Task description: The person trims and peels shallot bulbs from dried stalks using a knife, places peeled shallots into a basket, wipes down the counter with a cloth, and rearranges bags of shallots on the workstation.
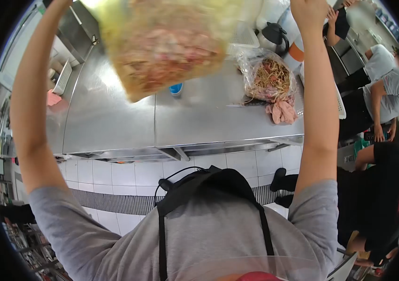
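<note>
In front of me at the top of the view hangs a yellowish see-through plastic bag (171,51) of pinkish and brown shredded food, blurred by motion and above the steel counter (110,117). Both my arms are raised beside it. My left hand lies past the top edge, with only the forearm showing. Of my right hand (308,16) the back and wrist show; its fingers are cut off, so I cannot see its grip. On the counter's right side lies a clear plastic bag of brown shreds (272,79), with a pink cloth (282,112) against it.
A small blue cup (176,89) stands on the counter below the raised bag. Further back are a white basket (244,36) and a dark-lidded jug (274,35). Another white basket (62,79) sits at left. Several people, one in a grey shirt (381,100), are at right.
</note>
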The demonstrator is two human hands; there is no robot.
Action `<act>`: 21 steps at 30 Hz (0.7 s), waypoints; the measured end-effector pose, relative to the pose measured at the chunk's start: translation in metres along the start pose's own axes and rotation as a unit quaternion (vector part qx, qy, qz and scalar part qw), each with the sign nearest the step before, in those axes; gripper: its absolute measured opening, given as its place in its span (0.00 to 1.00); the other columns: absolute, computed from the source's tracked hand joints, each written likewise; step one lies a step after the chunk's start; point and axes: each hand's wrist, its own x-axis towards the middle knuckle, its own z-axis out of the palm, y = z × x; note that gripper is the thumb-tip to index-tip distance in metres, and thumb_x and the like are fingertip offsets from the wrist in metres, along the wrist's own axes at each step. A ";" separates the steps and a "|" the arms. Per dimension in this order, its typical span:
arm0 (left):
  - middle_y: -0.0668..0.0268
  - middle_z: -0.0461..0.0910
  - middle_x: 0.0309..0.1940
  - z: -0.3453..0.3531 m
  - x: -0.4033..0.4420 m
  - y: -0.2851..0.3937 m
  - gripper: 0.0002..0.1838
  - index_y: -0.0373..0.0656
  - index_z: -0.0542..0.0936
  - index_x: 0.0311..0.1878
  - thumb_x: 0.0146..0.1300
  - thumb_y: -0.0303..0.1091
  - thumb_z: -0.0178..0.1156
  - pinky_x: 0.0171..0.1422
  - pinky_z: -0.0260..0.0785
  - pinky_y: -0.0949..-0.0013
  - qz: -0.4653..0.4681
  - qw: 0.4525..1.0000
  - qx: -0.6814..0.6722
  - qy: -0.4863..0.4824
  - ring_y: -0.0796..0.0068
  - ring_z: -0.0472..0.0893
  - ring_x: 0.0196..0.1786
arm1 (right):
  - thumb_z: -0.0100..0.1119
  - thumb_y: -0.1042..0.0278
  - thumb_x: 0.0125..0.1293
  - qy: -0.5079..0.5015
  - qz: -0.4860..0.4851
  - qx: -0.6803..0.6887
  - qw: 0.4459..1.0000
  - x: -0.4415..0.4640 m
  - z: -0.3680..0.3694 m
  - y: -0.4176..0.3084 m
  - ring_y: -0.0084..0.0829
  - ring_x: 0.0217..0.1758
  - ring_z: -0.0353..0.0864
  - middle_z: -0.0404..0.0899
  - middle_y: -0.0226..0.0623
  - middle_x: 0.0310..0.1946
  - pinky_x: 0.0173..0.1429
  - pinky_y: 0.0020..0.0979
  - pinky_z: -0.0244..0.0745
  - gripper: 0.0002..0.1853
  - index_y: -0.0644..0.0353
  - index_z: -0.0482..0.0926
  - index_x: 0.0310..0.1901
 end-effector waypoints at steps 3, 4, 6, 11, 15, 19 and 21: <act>0.59 0.73 0.17 -0.003 -0.019 -0.060 0.21 0.39 0.73 0.20 0.59 0.46 0.48 0.37 0.65 0.64 -0.098 0.992 -0.074 0.012 0.68 0.73 0.24 | 0.51 0.58 0.57 -0.189 -0.033 -0.199 0.961 -0.076 -0.048 0.046 0.45 0.24 0.74 0.73 0.46 0.18 0.28 0.38 0.66 0.16 0.64 0.73 0.22; 0.55 0.77 0.24 0.009 -0.030 -0.092 0.26 0.35 0.77 0.29 0.61 0.51 0.43 0.39 0.67 0.62 -0.014 0.995 -0.062 0.070 0.58 0.77 0.32 | 0.53 0.59 0.55 -0.302 0.101 -0.234 0.919 -0.108 -0.068 0.055 0.46 0.27 0.75 0.74 0.49 0.21 0.30 0.38 0.66 0.15 0.66 0.73 0.24; 0.52 0.75 0.21 0.025 -0.054 -0.131 0.25 0.33 0.76 0.30 0.60 0.50 0.44 0.38 0.66 0.62 -0.006 1.000 0.007 0.013 0.56 0.77 0.28 | 0.53 0.58 0.54 -0.358 0.202 -0.312 0.857 -0.168 -0.109 0.071 0.50 0.30 0.75 0.75 0.52 0.25 0.35 0.43 0.69 0.15 0.66 0.76 0.26; 0.46 0.76 0.28 0.064 -0.141 -0.123 0.21 0.33 0.76 0.33 0.61 0.44 0.44 0.38 0.64 0.56 -0.188 0.972 0.078 -0.120 0.49 0.75 0.33 | 0.54 0.58 0.53 -0.317 0.234 -0.363 0.844 -0.324 -0.148 0.087 0.48 0.46 0.71 0.73 0.50 0.40 0.46 0.40 0.67 0.23 0.57 0.71 0.50; 0.50 0.75 0.21 0.068 -0.181 -0.117 0.23 0.33 0.76 0.28 0.61 0.47 0.45 0.31 0.63 0.58 -0.253 0.960 0.034 -0.113 0.54 0.76 0.25 | 0.56 0.68 0.56 -0.294 0.278 -0.300 0.864 -0.355 -0.155 0.078 0.42 0.42 0.72 0.72 0.43 0.36 0.45 0.39 0.67 0.23 0.57 0.64 0.53; 0.68 0.65 0.10 0.058 -0.210 -0.111 0.25 0.34 0.72 0.19 0.62 0.48 0.49 0.21 0.54 0.72 -0.287 0.955 -0.004 -0.076 0.84 0.63 0.17 | 0.50 0.74 0.58 0.057 0.409 0.104 0.905 -0.307 -0.143 0.060 0.30 0.44 0.70 0.71 0.36 0.36 0.48 0.31 0.67 0.13 0.63 0.64 0.45; 0.70 0.64 0.10 0.058 -0.227 -0.081 0.24 0.35 0.71 0.19 0.62 0.46 0.50 0.21 0.52 0.74 -0.323 0.940 -0.099 -0.056 0.86 0.61 0.17 | 0.48 0.78 0.58 0.011 0.322 0.147 0.935 -0.275 -0.121 0.049 0.30 0.48 0.70 0.72 0.39 0.39 0.54 0.30 0.64 0.14 0.64 0.63 0.46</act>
